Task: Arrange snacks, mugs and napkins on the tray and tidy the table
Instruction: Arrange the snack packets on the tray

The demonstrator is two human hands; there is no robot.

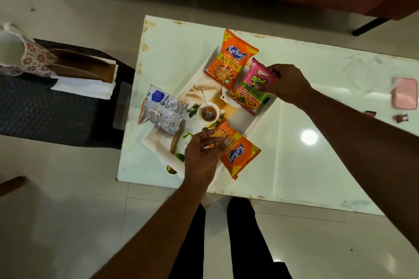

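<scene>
Pink snack packet gripped at top right corner by right hand; packet laid at far-right edge of white tray, long axis slanted from far right toward near left. Left hand held loosely curled, nothing clasped, fingertips at top edge of near orange packet, which hangs over tray's near-right rim onto worktop. Near orange packet judged closest to left hand, its long axis running away to right. Silver packet seen at tray's left side, cup at centre.

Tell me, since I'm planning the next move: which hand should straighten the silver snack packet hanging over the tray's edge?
Left, probably: left hand hovers nearer the silver snack packet; right hand grips the pink one.
</scene>
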